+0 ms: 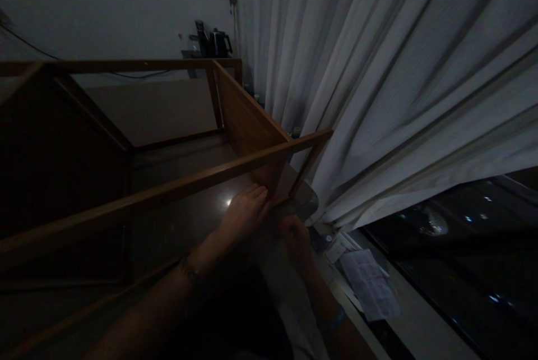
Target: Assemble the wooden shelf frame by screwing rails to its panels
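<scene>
A large wooden frame with slim rails and flat panels stands in front of me. At the lower near corner of its right-hand panel, my left hand is closed around the wood, fingers bent over on the inner side. Just to the right and slightly lower, my right hand is closed with fingers curled, close to the bottom rail. Anything inside it is too dark to make out. Dim light hides the fingertips of both hands.
White curtains hang along the right. Printed papers lie on a ledge beside the dark window. A black kettle stands behind the frame by the wall. A rounded tabletop edge shows beyond my hands.
</scene>
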The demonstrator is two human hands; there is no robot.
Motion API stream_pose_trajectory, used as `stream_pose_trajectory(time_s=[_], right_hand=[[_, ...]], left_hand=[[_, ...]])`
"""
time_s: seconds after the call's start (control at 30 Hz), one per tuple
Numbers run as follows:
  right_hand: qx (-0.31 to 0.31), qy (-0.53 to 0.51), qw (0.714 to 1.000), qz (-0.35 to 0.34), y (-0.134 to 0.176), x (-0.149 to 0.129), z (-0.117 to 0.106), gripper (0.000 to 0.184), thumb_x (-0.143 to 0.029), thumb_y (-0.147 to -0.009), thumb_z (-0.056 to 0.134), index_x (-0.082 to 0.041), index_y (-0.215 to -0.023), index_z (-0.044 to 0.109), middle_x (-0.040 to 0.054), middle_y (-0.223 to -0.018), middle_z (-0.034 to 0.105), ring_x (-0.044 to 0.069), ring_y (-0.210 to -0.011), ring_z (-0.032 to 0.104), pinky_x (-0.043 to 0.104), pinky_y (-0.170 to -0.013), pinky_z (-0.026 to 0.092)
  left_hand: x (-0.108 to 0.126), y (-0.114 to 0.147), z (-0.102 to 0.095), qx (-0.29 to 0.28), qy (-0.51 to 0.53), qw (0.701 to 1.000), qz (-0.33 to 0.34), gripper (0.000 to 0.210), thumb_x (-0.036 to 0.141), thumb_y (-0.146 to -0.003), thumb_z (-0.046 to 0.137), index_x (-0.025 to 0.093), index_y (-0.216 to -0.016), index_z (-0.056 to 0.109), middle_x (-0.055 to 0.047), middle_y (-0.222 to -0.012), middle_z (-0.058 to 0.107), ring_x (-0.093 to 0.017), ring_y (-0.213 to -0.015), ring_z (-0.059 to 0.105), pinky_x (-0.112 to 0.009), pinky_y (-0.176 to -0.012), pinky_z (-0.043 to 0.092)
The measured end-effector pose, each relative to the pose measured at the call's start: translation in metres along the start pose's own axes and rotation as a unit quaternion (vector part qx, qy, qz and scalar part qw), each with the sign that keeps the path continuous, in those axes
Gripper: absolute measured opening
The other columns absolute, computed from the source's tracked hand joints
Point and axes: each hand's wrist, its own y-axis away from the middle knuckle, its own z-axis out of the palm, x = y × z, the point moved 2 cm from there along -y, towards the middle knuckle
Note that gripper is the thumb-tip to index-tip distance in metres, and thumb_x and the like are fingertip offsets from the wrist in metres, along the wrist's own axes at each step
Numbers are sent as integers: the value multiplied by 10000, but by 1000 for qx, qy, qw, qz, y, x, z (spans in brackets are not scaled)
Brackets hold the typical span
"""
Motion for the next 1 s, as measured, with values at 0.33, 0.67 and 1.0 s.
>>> stream_pose_trajectory(time_s=[0.33, 0.67, 1.0], right_hand=[[45, -11, 999, 13, 4, -3, 4, 269, -373, -941, 533, -219, -721, 529, -10, -678, 583, 133, -636, 555, 251, -602, 435], [55, -9, 998, 34, 4, -1, 3, 289, -408, -959, 507, -222, -739, 529, -17, -693, 573, 127, -640, 545, 249, -617, 434], [46, 32, 998, 8, 6, 3, 8, 270, -370, -970, 467, -227, -746, 511, -11, -695, 571, 132, -642, 551, 256, -604, 438]], left_hand=[[-3, -2, 0, -5, -43, 999, 22, 266, 307, -983, 461, 150, -865, 640, -71, -928, 701, -205, -900, 663, -305, -775, 539], [-1, 0, -9, -18, -108, 994, -30, 319, 419, -972, 448, 174, -887, 634, -71, -917, 708, -256, -921, 652, -354, -714, 527], [-3, 0, 1, -30, -108, 994, -6, 291, 378, -975, 463, 147, -938, 636, -94, -998, 706, -249, -935, 652, -370, -819, 527]])
